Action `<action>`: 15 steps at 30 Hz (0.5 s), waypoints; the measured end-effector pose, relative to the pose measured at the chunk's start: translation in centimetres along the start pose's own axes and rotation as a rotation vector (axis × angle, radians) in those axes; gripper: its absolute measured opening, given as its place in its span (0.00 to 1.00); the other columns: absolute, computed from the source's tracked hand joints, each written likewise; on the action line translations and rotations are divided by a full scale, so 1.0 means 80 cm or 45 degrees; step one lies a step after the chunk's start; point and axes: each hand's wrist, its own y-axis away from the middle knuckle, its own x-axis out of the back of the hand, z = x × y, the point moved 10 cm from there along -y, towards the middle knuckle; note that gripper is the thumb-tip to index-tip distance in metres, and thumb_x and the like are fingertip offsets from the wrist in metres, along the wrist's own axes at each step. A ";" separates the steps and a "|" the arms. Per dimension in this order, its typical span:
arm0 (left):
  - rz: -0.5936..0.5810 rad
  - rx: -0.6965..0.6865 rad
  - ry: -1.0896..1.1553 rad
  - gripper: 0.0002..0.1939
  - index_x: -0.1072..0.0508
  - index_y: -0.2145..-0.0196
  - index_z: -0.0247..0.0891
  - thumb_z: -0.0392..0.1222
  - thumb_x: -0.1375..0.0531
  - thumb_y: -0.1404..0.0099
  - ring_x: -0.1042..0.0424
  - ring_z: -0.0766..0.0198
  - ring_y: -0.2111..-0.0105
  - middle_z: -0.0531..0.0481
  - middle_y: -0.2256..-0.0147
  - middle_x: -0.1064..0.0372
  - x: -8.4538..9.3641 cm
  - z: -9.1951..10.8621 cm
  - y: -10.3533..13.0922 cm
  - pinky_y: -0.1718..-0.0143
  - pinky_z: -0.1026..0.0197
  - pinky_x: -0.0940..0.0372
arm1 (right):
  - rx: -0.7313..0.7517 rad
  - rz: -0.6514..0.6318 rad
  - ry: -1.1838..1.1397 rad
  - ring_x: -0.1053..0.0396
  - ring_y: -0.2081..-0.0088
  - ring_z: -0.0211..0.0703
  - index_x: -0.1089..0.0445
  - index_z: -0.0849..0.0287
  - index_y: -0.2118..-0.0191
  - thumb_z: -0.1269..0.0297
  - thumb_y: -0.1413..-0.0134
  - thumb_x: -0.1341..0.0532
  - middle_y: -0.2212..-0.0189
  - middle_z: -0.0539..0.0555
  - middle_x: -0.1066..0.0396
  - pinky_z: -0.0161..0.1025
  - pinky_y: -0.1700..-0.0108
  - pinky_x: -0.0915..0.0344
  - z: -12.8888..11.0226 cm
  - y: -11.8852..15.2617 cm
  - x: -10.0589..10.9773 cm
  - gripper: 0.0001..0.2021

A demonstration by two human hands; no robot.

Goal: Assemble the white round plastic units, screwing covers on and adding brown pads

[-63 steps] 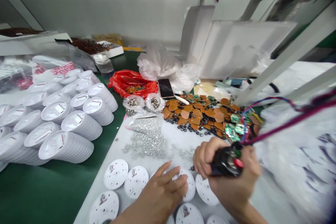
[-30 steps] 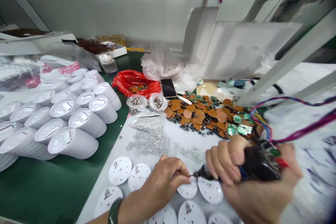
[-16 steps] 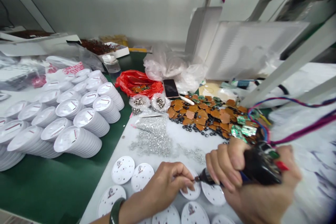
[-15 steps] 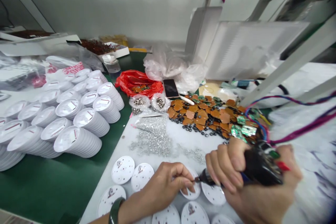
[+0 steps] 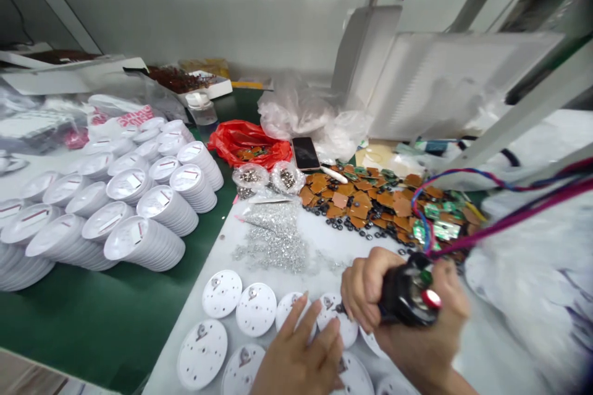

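My right hand (image 5: 398, 302) is wrapped round a black electric screwdriver (image 5: 410, 293), which leans left and downward. Its tip is at a white round disc (image 5: 331, 308) fitted with a small metal piece. Over the neighbouring discs my left hand (image 5: 301, 352) lies palm down with fingers spread, holding nothing that I can see. Several more discs, one of them a white disc (image 5: 202, 355) at the left, lie in rows on the pale work surface. Behind them is a spread heap of small silvery screws (image 5: 278, 244).
Stacks of white round cups (image 5: 146, 244) fill the left side on a green mat (image 5: 83, 327). Orange-brown circuit boards (image 5: 361, 203) lie beyond my right hand. Behind are a red bag (image 5: 250, 142) and a phone (image 5: 306, 153). The screwdriver's cable (image 5: 504, 225) runs off right.
My left hand has opened from a pinch at the screwdriver tip and moved down over the discs. The right hand has carried the screwdriver to the left.
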 end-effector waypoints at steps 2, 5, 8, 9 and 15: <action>0.004 0.032 -0.012 0.12 0.22 0.57 0.38 0.48 0.40 0.29 0.32 0.48 0.47 0.52 0.54 0.23 -0.002 0.000 0.002 0.33 0.42 0.51 | -0.010 -0.022 0.009 0.44 0.85 0.37 0.27 0.56 0.77 0.33 0.41 0.47 0.88 0.49 0.41 0.35 0.82 0.45 0.010 0.000 -0.005 0.31; 0.072 0.070 0.049 0.12 0.22 0.59 0.39 0.50 0.39 0.30 0.29 0.52 0.51 0.56 0.57 0.21 0.004 -0.004 -0.003 0.29 0.45 0.58 | -0.008 -0.048 0.013 0.44 0.84 0.37 0.27 0.56 0.76 0.34 0.40 0.49 0.88 0.49 0.40 0.35 0.82 0.45 0.021 0.001 -0.010 0.32; 0.108 0.099 0.102 0.11 0.22 0.58 0.39 0.48 0.40 0.29 0.28 0.53 0.53 0.57 0.59 0.20 0.007 -0.009 -0.007 0.27 0.47 0.63 | -0.029 -0.062 -0.002 0.44 0.83 0.37 0.27 0.57 0.75 0.35 0.39 0.50 0.87 0.50 0.41 0.35 0.81 0.44 0.030 0.003 -0.013 0.31; 0.112 0.109 0.109 0.11 0.22 0.58 0.39 0.47 0.40 0.29 0.27 0.53 0.53 0.58 0.59 0.19 0.007 -0.010 -0.008 0.27 0.47 0.63 | -0.037 -0.063 -0.004 0.43 0.83 0.38 0.27 0.57 0.75 0.35 0.39 0.49 0.87 0.50 0.41 0.35 0.81 0.43 0.033 0.004 -0.013 0.31; 0.129 0.113 0.113 0.10 0.22 0.59 0.40 0.47 0.39 0.30 0.25 0.53 0.55 0.58 0.62 0.19 0.008 -0.011 -0.005 0.27 0.47 0.64 | -0.069 -0.043 0.042 0.42 0.83 0.37 0.27 0.56 0.75 0.33 0.39 0.50 0.86 0.50 0.40 0.35 0.81 0.43 0.041 0.006 -0.009 0.32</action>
